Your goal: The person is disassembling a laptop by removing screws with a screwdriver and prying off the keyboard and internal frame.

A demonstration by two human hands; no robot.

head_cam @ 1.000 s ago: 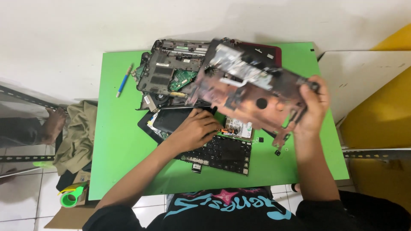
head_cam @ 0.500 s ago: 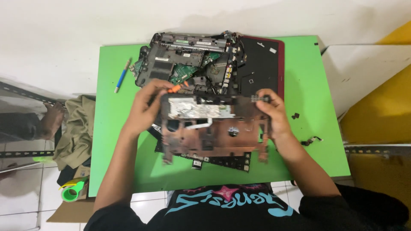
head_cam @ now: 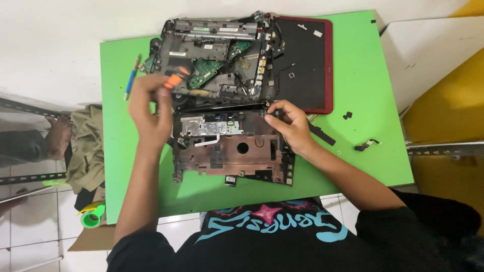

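Observation:
A brown laptop palmrest frame [head_cam: 227, 151] lies underside up on the green table [head_cam: 363, 151], over a black keyboard part. My right hand [head_cam: 290, 126] rests on the frame's upper right corner, fingers pinching its edge. My left hand [head_cam: 151, 113] is raised at the frame's left end and grips an orange-handled screwdriver [head_cam: 174, 80]. Behind them sits the open laptop base [head_cam: 217, 60] with its green circuit board exposed.
A red-rimmed black laptop lid [head_cam: 307, 60] lies at the back right. A blue pen [head_cam: 132, 76] sits at the table's left. Small black parts [head_cam: 348, 116] and a short cable [head_cam: 367, 145] lie to the right. A green tape roll [head_cam: 92, 217] is on the floor.
The frame has been lowered flat onto the table. My left hand let go of it and picked up the orange-handled screwdriver; my right hand slid to the frame's upper right corner.

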